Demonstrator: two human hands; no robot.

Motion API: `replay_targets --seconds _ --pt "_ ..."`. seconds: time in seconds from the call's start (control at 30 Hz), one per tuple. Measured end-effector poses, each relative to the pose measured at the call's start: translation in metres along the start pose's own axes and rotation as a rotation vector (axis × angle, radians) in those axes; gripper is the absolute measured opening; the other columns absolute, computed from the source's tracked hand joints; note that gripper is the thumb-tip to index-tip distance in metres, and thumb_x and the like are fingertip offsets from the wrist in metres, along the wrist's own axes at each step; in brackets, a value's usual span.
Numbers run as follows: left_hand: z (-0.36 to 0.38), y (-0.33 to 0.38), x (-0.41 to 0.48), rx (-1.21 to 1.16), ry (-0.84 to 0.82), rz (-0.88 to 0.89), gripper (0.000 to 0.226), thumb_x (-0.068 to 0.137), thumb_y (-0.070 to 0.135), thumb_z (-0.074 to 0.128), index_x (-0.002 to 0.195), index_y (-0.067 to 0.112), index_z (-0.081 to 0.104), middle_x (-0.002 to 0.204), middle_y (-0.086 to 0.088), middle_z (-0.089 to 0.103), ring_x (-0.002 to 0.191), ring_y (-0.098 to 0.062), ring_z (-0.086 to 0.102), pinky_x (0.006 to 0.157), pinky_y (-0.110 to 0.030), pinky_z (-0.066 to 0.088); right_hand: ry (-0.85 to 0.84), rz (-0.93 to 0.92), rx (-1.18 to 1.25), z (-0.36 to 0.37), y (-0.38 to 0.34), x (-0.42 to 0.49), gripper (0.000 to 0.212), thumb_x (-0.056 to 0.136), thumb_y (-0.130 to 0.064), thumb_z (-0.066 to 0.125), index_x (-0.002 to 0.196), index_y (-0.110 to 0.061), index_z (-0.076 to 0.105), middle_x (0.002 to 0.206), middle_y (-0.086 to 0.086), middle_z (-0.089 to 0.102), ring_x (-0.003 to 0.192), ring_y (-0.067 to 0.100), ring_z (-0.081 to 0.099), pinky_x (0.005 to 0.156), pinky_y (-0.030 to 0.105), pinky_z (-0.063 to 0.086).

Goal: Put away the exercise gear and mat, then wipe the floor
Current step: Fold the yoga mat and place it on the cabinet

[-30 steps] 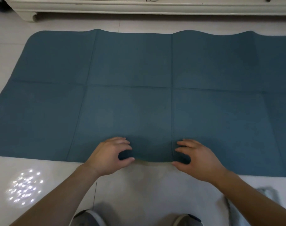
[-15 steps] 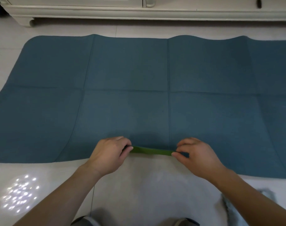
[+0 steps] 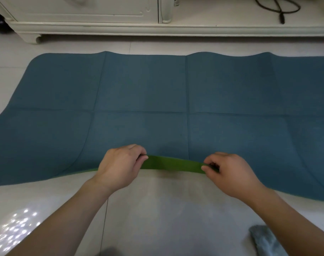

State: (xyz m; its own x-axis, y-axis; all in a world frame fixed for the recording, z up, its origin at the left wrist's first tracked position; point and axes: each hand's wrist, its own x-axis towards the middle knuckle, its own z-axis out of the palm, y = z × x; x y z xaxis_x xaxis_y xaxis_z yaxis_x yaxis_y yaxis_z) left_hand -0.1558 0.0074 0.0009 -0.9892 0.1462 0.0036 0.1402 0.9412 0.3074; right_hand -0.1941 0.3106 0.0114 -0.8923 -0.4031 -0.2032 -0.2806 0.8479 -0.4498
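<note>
Mat: We see the teal mat (image 3: 142, 85) spread out on the pale tiled floor (image 3: 157, 209). It runs past the right side of the view. Creases divide it into panels, and its far edge ripples in low waves.
Near edge: Between our hands the mat's near edge is lifted off the tiles and turned up. The green underside (image 3: 174, 164) shows there as a narrow strip, and a thin sliver of green also shows just left of our left wrist.
Left hand: Our left hand (image 3: 120, 165) pinches the raised edge, with the fingers curled over the top and the thumb pressed against them.
Right hand: Our right hand (image 3: 229, 174) pinches the same edge further right, with the fingers bent and the thumb tip on the green side.
Cloth: A grey cloth (image 3: 264, 241) lies on the tiles at the lower right, beside our right forearm and well apart from the mat.
Cabinet: A cream cabinet (image 3: 83, 15) stands beyond the mat's far edge, with a band of bare tile between them.
Cable: A black cable (image 3: 279, 8) loops against the pale surface at the upper right.
Glare: Bright specks of light (image 3: 15, 230) sit on the tiles at the lower left.
</note>
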Motion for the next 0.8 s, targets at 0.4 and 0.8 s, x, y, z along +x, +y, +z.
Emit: replay_targets --seconds 0.4,0.8 --pt "-0.05 0.005 0.048 0.077 0.062 0.021 0.013 0.096 0.035 0.055 0.092 0.027 0.065 0.083 0.013 0.064 0.068 -0.011 0.06 0.054 -0.026 0.037 0.227 -0.031 0.0 -0.046 -0.012 0.04 0.006 0.086 -0.028 0.069 0.086 -0.022 0.069 0.082 -0.01 0.066 0.075 0.016 0.06 0.067 0.035 0.051" --pt "-0.097 0.001 0.101 0.094 0.178 0.069 0.009 0.092 0.032 0.06 0.09 0.024 0.065 0.081 0.012 0.063 0.066 -0.012 0.059 0.053 -0.025 0.037 0.425 -0.042 -0.097 -0.099 -0.037 0.085 0.006 0.085 -0.025 0.07 0.088 -0.019 0.071 0.083 -0.006 0.067 0.072 0.018 0.06 0.065 0.033 0.05"
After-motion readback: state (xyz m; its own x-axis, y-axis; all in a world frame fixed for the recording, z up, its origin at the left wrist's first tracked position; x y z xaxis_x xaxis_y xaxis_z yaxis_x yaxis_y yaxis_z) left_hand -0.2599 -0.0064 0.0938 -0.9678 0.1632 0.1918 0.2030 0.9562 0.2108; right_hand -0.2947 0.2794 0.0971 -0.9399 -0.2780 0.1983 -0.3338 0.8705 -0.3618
